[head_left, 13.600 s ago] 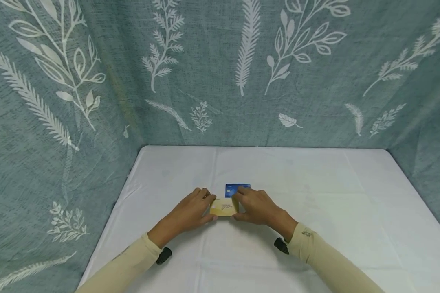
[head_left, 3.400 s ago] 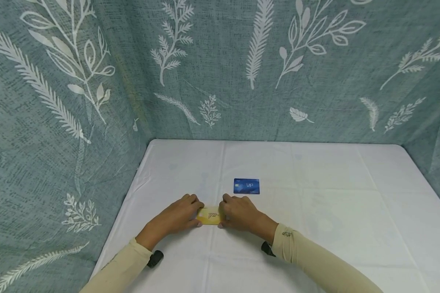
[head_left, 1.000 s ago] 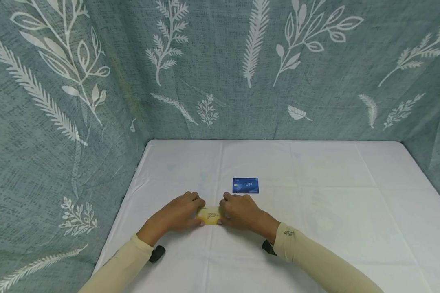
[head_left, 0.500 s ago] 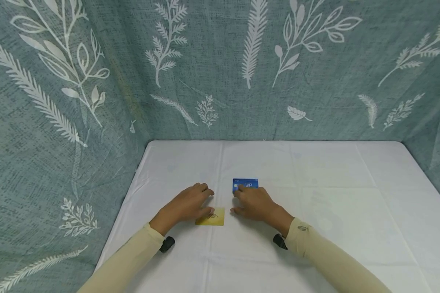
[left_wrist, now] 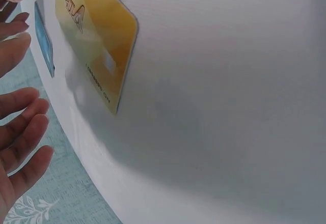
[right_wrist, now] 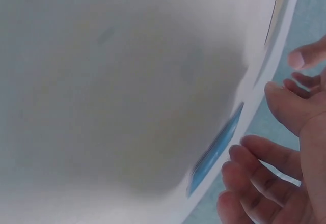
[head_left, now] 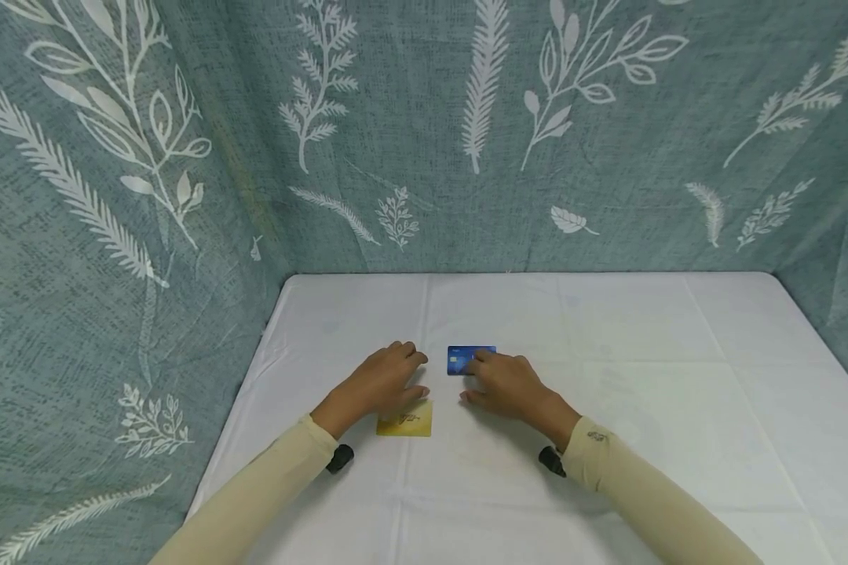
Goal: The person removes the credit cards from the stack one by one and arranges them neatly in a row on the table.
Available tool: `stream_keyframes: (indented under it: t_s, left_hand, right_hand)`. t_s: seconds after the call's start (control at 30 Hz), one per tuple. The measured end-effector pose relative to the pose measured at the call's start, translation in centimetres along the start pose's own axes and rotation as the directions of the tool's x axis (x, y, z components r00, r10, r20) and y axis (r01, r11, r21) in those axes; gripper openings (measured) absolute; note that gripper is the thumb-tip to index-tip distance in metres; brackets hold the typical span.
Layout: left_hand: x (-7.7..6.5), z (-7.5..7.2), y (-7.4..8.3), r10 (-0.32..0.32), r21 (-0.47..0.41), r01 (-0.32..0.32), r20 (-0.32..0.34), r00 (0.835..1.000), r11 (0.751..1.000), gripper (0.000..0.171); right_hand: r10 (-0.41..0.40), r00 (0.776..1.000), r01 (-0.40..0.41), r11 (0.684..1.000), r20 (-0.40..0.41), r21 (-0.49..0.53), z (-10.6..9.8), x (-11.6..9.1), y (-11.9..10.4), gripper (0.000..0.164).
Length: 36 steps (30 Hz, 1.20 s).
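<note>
A gold card (head_left: pixel 404 424) with dark lettering and a chip lies flat on the white-covered table, partly overlapped by my left hand (head_left: pixel 380 383) in the head view. That hand hovers with relaxed fingers and holds nothing. Further back and to the right lies a blue card (head_left: pixel 459 361); my right hand (head_left: pixel 510 388) is over its right part, hiding some of its print. In the right wrist view, the fingers (right_wrist: pixel 262 183) are loosely bent beside the blue card (right_wrist: pixel 216 150), with nothing between them and the thumb. The left wrist view shows the gold card (left_wrist: pixel 97 40) close up.
The white cloth (head_left: pixel 608 486) covers the table, whose far edge meets a green-grey curtain (head_left: pixel 424 141) with white leaf prints. Another curtain side hangs along the left edge. A small black device (head_left: pixel 553 461) is strapped under each wrist.
Both hands have let go of the gold card, leaving it flat on the table. They have moved back and to the right, the right hand now over the blue card.
</note>
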<state>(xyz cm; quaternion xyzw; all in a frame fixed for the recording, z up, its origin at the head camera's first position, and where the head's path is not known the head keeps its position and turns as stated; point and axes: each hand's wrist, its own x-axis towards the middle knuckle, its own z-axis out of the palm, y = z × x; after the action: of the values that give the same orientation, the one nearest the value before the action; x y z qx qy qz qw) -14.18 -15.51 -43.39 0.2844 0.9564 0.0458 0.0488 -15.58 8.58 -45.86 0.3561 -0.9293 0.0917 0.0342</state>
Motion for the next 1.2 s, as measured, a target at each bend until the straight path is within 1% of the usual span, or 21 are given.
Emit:
stream_keyframes:
  t_s: [0.2, 0.33, 0.53, 0.7, 0.87, 1.2]
  left_hand:
    - [0.9, -0.1, 0.2, -0.005, 0.002, 0.005, -0.001, 1.0, 1.0, 0.052]
    - [1.6, -0.2, 0.2, 0.002, 0.012, -0.002, -0.003, 1.0, 1.0, 0.052]
    - [2.7, -0.1, 0.3, 0.015, 0.023, -0.016, 0.01, 1.0, 1.0, 0.053]
    - [3.4, -0.1, 0.3, 0.017, 0.023, -0.018, 0.024, 1.0, 1.0, 0.054]
    - [4.1, 0.1, 0.4, 0.038, 0.012, -0.038, -0.002, 0.999, 0.999, 0.053]
    - [5.1, 0.5, 0.6, 0.058, 0.009, -0.058, -0.004, 0.998, 0.998, 0.059]
  right_hand:
    - [0.029, 0.999, -0.029, 1.0, -0.02, 0.003, -0.3, -0.2, 1.0, 0.042]
    - [0.052, 0.999, -0.052, 0.999, -0.006, 0.007, -0.3, -0.1, 1.7, 0.042]
    - [0.061, 0.998, -0.061, 0.998, 0.0, 0.004, -0.3, 0.1, 2.5, 0.044]
    - [0.065, 0.998, -0.065, 0.998, -0.016, 0.012, -0.6, 0.3, 3.0, 0.046]
    - [0.074, 0.997, -0.074, 0.997, -0.028, 0.016, -0.8, 0.5, 3.6, 0.051]
    - [0.094, 0.995, -0.094, 0.995, 0.025, 0.011, -0.5, 0.6, 4.3, 0.06]
